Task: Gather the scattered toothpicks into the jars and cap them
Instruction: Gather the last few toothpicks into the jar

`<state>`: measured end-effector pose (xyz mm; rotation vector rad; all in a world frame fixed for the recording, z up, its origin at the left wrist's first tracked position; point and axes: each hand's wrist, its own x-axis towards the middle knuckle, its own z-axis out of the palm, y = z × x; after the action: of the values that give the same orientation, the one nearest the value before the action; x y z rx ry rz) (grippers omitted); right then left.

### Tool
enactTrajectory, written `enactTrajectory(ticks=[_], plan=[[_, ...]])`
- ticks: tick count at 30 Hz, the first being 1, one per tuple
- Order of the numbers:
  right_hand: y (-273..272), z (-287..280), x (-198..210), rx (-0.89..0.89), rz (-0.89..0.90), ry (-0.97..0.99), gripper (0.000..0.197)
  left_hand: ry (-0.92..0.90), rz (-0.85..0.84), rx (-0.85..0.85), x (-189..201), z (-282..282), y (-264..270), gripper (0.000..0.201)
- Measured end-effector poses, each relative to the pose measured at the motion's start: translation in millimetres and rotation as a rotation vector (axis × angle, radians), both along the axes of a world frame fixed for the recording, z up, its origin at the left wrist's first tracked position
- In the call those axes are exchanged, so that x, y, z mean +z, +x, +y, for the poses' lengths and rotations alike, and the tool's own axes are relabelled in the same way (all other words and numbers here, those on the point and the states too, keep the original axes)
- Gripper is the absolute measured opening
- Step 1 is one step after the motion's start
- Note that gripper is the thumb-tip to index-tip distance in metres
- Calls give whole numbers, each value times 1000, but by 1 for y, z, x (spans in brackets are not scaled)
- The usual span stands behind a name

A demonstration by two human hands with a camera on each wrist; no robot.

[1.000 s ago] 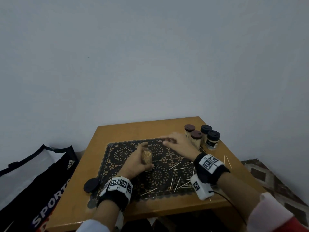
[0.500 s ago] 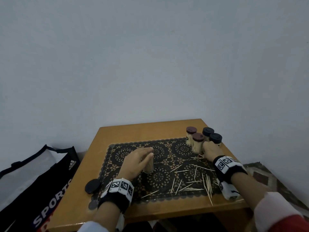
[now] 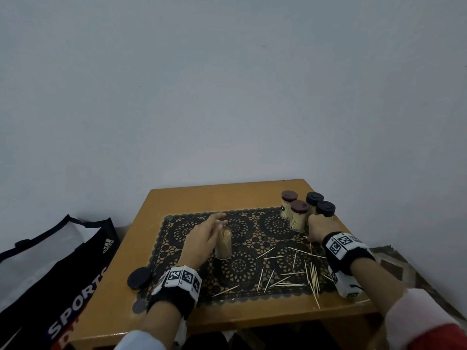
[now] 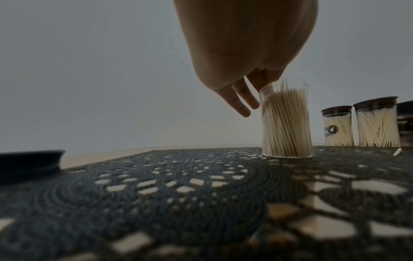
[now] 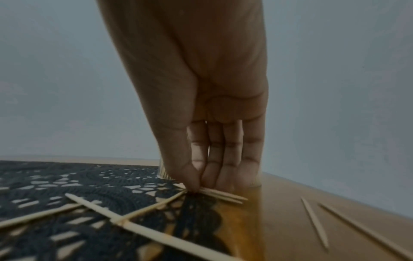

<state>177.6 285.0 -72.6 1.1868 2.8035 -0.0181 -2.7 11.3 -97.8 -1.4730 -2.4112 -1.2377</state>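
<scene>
The right hand (image 5: pixel 201 109) points straight down, its fingers (image 5: pixel 232 159) pressed side by side, the thumb tip closing against them on a small bunch of pale wooden toothpicks (image 5: pixel 223 195) that lies where the black lace placemat (image 5: pixel 67 180) meets the bare wood at its right edge. In the head view this hand (image 3: pixel 319 227) sits just in front of the four capped clear jars (image 3: pixel 299 218), two with brown lids and two with black, grouped near the far right corner of the small square wooden table (image 3: pixel 192 195).

The left hand (image 4: pixel 241 49) has its fingers (image 4: pixel 241 104) extended and slightly spread; they lie against the far side of the rim of the uncapped clear jar packed with toothpicks (image 4: pixel 286 121), without curling round it. That jar (image 3: pixel 223 242) stands upright on the middle of the placemat (image 3: pixel 242 269), with the left hand (image 3: pixel 202 238) just to its left.

Loose scattered toothpicks (image 3: pixel 290 271) lie criss-crossed on the right front part of the placemat, a few spilling past its edge onto the wood near the table's front right corner. A round black lid (image 3: pixel 139 277) lies flat on the wood beside the placemat's front left corner.

A black sports bag with white lettering (image 3: pixel 63 274) sits on the floor beyond the table's left edge.
</scene>
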Motion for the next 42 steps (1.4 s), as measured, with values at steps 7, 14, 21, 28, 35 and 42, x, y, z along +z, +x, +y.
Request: enactTrajectory(ticks=[7, 14, 21, 28, 35, 42], plan=[[9, 19, 9, 89, 54, -200, 24, 18, -58, 22, -2, 2, -2, 29], [22, 21, 18, 332, 42, -296, 34, 50, 3, 125, -3, 0, -4, 12], [21, 14, 12, 361, -23, -134, 14, 39, 89, 147, -2, -1, -3, 20], [21, 12, 10, 333, 44, -224, 22, 45, 83, 134, -3, 0, -5, 42], [9, -15, 17, 318, -17, -295, 30, 50, 102, 105, -3, -1, -4, 40], [4, -21, 16, 362, -73, -142, 9, 46, 118, 123, -2, -2, -4, 50]])
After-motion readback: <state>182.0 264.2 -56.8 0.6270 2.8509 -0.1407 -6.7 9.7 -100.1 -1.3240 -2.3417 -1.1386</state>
